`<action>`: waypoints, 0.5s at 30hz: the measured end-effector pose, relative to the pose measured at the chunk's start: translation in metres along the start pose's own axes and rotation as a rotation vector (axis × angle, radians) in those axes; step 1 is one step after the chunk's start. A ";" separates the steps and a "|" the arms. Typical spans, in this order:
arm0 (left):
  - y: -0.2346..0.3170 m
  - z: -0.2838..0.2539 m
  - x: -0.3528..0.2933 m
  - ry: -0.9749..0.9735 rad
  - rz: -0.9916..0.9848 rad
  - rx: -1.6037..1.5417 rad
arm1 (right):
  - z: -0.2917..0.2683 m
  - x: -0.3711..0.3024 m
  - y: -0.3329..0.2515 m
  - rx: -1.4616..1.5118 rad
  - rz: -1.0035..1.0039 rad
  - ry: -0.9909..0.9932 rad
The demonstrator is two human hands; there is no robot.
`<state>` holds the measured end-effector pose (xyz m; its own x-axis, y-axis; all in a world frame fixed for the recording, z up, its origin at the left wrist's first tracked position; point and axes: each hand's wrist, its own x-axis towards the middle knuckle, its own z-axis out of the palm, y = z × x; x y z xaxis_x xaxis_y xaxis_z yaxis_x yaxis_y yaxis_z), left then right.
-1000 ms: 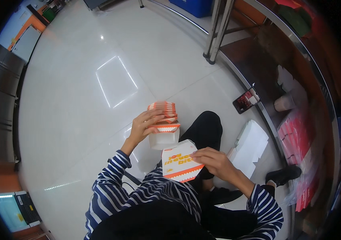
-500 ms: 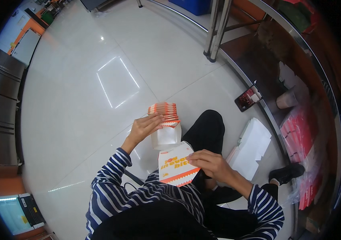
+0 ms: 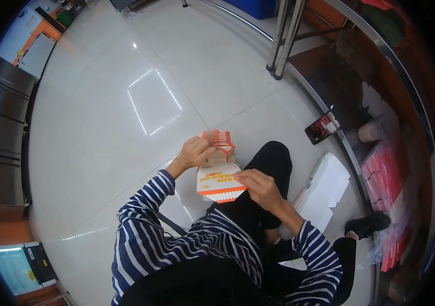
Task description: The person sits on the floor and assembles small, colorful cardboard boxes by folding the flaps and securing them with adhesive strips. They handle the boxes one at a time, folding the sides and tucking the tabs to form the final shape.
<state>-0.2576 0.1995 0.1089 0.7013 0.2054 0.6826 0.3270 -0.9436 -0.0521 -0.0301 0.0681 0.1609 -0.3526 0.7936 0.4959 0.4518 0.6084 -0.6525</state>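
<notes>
My right hand pinches the right edge of a white carton with an orange band and yellow lettering, held over my lap. Beyond it a nested stack of orange and white cartons extends away from me. My left hand is closed on the near left side of this stack, its fingertips at the stack's nearest carton. The lettered carton's far edge lies against that nearest carton; whether the two are joined is hidden.
Flat white card pieces lie on the floor to my right. A phone leans by the metal shelf edge. On the low shelf are a cup and red items in clear plastic. Metal table legs stand ahead.
My right hand has moved the lettered carton away from me, up to the stack, over the pale open part seen before. My left hand's fingers have curled in, and the stack's near end has tilted.
</notes>
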 end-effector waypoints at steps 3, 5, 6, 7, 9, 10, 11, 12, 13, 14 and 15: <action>-0.002 -0.009 0.007 -0.088 0.129 0.063 | 0.003 0.001 -0.004 0.004 -0.011 -0.010; -0.003 -0.011 0.009 -0.144 0.127 0.083 | 0.002 0.000 -0.003 -0.002 -0.006 0.011; -0.005 -0.012 0.010 -0.157 0.127 0.060 | 0.001 0.000 -0.002 -0.005 -0.003 0.021; -0.006 -0.012 0.013 -0.168 0.129 0.038 | 0.000 0.001 -0.001 -0.017 -0.009 0.035; -0.008 -0.012 0.015 -0.166 0.133 -0.018 | -0.001 0.004 0.002 -0.043 -0.021 0.062; -0.008 -0.012 0.015 -0.155 0.138 -0.052 | 0.000 0.005 0.004 -0.048 -0.028 0.070; -0.008 -0.011 0.016 -0.144 0.143 -0.086 | 0.002 0.006 0.006 -0.053 -0.035 0.078; -0.008 -0.011 0.014 -0.162 0.152 -0.078 | 0.004 0.006 0.008 -0.058 -0.041 0.086; -0.009 -0.009 0.010 -0.181 0.162 -0.072 | 0.006 0.008 0.009 -0.068 -0.052 0.079; -0.009 -0.008 0.005 -0.201 0.172 -0.066 | 0.008 0.009 0.010 -0.077 -0.062 0.072; -0.011 -0.006 0.002 -0.203 0.182 -0.074 | 0.010 0.011 0.012 -0.088 -0.072 0.066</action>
<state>-0.2642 0.2087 0.1151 0.8591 0.0714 0.5068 0.1419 -0.9846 -0.1019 -0.0369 0.0840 0.1532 -0.3337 0.7446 0.5781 0.4981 0.6599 -0.5625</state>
